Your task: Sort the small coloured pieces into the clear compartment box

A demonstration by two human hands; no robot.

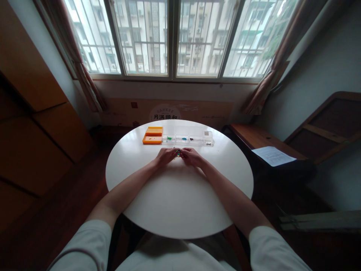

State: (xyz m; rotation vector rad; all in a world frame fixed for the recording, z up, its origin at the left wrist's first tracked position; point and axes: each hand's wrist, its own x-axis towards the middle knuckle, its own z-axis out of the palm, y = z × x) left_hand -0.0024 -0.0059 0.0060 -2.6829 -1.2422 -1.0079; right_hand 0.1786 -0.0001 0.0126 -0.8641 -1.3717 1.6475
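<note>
Both my hands meet over the middle of a round white table (169,195). Between their fingertips is a small multicoloured piece (178,153), with green, blue and yellow showing; its kind is too small to make out. My left hand (166,155) is closed on its left side, and my right hand (192,156) pinches it from the right. Just beyond the hands stands an orange box (152,142) with small bits inside. To its right lie clear plastic boxes (200,142) holding a green piece (169,138), a blue piece (184,139) and a dark piece (191,139).
A wooden bench (242,133) with a white sheet of paper (273,156) stands right of the table. Wooden cabinets (42,143) are on the left. Behind the table, a printed cardboard panel (121,113) leans below the barred window.
</note>
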